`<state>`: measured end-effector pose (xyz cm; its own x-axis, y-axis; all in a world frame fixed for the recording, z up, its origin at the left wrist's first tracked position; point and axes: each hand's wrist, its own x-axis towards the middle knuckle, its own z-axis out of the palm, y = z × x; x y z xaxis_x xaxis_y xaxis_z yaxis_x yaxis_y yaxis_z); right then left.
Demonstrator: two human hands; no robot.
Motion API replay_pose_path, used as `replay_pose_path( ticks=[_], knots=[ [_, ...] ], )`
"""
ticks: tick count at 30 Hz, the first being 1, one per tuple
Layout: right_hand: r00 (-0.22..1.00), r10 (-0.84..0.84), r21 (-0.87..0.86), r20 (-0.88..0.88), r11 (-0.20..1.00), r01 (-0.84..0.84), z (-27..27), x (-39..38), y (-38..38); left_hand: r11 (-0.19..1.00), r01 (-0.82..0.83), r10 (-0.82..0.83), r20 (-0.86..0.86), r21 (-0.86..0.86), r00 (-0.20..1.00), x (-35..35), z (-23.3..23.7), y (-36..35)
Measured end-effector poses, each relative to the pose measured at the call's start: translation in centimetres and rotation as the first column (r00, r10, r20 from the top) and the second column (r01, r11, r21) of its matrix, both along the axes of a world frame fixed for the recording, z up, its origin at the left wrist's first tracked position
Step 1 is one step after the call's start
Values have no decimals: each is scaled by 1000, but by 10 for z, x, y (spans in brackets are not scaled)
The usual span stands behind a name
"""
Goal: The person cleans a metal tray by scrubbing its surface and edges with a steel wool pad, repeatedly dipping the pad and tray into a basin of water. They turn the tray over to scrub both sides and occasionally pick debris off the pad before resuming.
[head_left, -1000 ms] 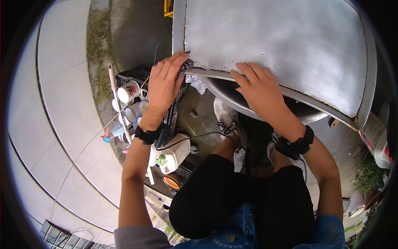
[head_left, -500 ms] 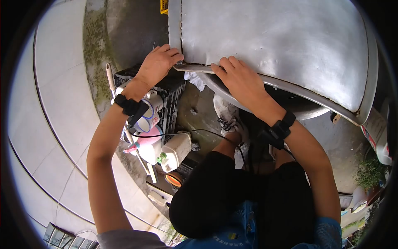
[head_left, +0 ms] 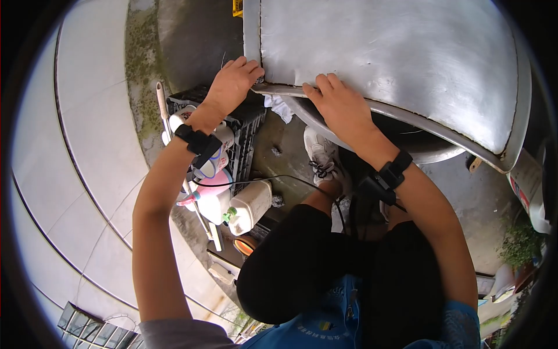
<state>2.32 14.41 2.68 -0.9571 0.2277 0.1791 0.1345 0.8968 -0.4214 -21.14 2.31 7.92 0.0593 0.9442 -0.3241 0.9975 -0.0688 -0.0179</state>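
Observation:
A large dented metal panel [head_left: 383,52] with a rolled rim lies over a round metal basin [head_left: 430,152]. My left hand [head_left: 233,84] is at the panel's near left corner, its fingers pressed together. Something small and dark shows under those fingertips, too covered to name. Farther along the same rim, my right hand [head_left: 344,109] holds the edge, fingers bent over the top face. A dark band with a small box sits on each wrist.
A black plastic crate [head_left: 247,131] stands left of my feet, near mugs, a pink-topped bottle [head_left: 214,185] and a whitish jug [head_left: 252,208]. A white cloth [head_left: 280,108] hangs below the panel corner. A black cable [head_left: 273,177] crosses before my legs. A potted plant [head_left: 521,243] is at right.
The view has shifted slightly, so most things appear a little farther right. My left hand stays at the corner and my right hand still holds the rim.

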Motion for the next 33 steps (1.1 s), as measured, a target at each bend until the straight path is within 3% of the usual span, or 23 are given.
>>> replay_pose_path(
  ticks=[3, 7, 12, 14, 16, 19, 23, 25, 26, 28, 29, 31, 32, 33],
  knots=[
    [1000, -18, 6, -16, 1000, 18, 0, 0, -3, 999, 39, -37, -128, 19, 991, 9, -14, 4],
    [999, -38, 8, 16, 999, 38, 0, 0, -4, 999, -47, 49, -131, 18, 990, 13, -18, 8],
    [998, -55, 1, 16, 999, 55, -3, -1, -1, 961, -65, 107, 144, -267, 984, -8, 4, 19],
    [999, -36, -5, -11, 999, 36, -4, -2, 0, 951, -57, 93, 108, -303, 990, -14, 4, 22],
    [999, -32, -4, -11, 999, 32, -3, -2, 1, 989, 56, -58, -7, -134, 998, -11, 3, 19],
    [1000, -25, -2, -6, 1000, 25, -1, -3, 0, 996, 76, -81, -128, -49, 988, 5, -6, 15],
    [999, -32, -5, 29, 999, 32, 3, -1, 1, 997, 54, -61, -127, -58, 990, 16, -10, 2],
    [999, -44, -11, 25, 999, 44, 2, -1, -1, 988, -117, 122, 39, -104, 992, 10, -9, 3],
    [998, -51, -21, 24, 998, 51, 2, 0, -2, 989, -112, 116, 37, -99, 993, 4, -7, 5],
    [999, -41, -18, 28, 999, 41, 1, 1, -1, 958, -174, 233, 265, -228, 936, -7, 0, 10],
    [999, -27, -15, 28, 1000, 28, 1, -1, 0, 958, -174, 231, 260, -227, 938, -8, 3, 14],
    [999, -28, -13, 23, 1000, 28, 0, -2, 0, 992, -122, 120, 63, 14, 991, -8, 8, 16],
    [999, -22, -10, 26, 1000, 23, 1, -2, 0, 992, -126, 125, 60, 15, 990, -7, 9, 15],
    [1000, -15, -6, 22, 1000, 16, 2, -2, -1, 1000, -21, 21, 16, 6, 1000, -5, 10, 14]
  ],
)
